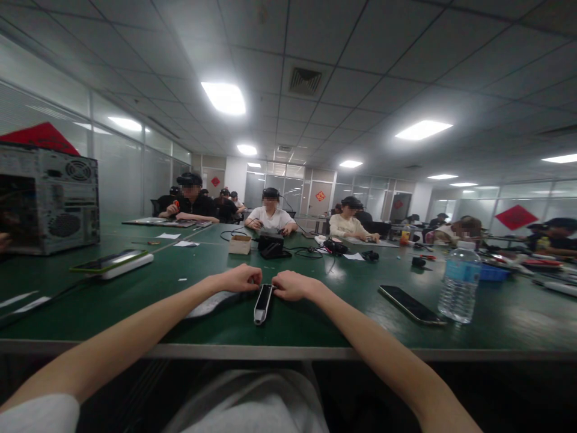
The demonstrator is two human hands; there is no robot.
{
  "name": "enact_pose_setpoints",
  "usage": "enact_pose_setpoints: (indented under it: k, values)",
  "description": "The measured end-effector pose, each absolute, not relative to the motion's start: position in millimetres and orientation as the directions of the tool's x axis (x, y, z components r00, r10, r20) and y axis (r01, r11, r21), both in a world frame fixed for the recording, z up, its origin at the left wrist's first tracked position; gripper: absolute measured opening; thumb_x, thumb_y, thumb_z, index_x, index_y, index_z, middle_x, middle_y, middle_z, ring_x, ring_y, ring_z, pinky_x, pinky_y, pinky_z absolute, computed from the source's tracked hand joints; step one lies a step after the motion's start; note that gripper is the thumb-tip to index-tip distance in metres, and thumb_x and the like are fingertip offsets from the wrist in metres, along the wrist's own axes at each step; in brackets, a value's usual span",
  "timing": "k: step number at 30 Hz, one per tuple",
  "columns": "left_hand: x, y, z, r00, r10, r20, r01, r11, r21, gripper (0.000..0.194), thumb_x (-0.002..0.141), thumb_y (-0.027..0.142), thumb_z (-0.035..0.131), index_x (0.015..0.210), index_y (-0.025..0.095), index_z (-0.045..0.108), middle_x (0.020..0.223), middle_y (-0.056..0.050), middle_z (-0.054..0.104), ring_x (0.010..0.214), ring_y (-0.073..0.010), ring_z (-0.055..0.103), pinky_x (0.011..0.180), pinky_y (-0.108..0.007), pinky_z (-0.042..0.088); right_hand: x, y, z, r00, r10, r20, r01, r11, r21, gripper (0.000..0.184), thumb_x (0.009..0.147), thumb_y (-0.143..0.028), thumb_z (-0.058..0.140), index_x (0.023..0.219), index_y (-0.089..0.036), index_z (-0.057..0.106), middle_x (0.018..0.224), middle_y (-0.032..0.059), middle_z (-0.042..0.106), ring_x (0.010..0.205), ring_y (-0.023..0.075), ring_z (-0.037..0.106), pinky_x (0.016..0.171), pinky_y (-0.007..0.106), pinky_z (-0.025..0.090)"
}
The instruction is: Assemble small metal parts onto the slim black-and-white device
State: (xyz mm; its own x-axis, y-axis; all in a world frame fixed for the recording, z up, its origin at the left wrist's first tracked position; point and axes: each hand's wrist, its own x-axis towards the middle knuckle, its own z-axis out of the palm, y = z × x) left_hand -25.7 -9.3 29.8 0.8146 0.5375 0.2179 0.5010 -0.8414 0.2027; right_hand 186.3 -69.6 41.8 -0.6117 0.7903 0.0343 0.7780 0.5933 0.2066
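Observation:
Both my arms reach out over a green table [315, 319]. My left hand [241, 279] and my right hand [292, 285] are closed, fingers curled, at the far end of a narrow grey device with a dark open slot [263, 303] that lies lengthwise between them. Each hand touches or pinches its top end; what the fingertips grip is too small to make out. A flat grey piece [210, 304] lies under my left wrist.
A dark phone [411, 304] and a water bottle [460, 282] stand to the right. A phone on a white slab [112, 263] and a computer case [47, 201] are on the left. Several people sit at the far side with a small box [240, 243] and cables.

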Motion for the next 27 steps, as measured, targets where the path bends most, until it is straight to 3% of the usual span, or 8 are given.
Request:
enact_pose_setpoints:
  k: [19,27]
  values:
    - [-20.1,-18.7,32.4,0.821,0.555,0.135,0.550,-0.832,0.070,0.012,0.080,0.020,0.059,0.093,0.019,0.058,0.088,-0.002,0.066,0.074,-0.0156,0.060,0.061,-0.022,0.042,182.3,-76.6,41.1,-0.584,0.811,0.047,0.802,0.567,0.186,0.030,0.088,-0.033,0.048,0.104,-0.012,0.062,0.108,0.0174,0.064,0.095,0.0277,0.064,0.071,0.032,0.048]
    - [-17.8,-15.8,27.6,0.840,0.524,0.139,0.528,-0.849,0.009,0.009,0.080,0.020,0.057,0.089,0.019,0.060,0.087,-0.003,0.065,0.078,-0.0170,0.058,0.069,-0.025,0.043,180.7,-78.1,38.4,-0.588,0.807,0.044,0.795,0.568,0.213,0.030,0.088,-0.032,0.048,0.104,-0.011,0.062,0.108,0.0189,0.064,0.096,0.0283,0.064,0.076,0.035,0.049]
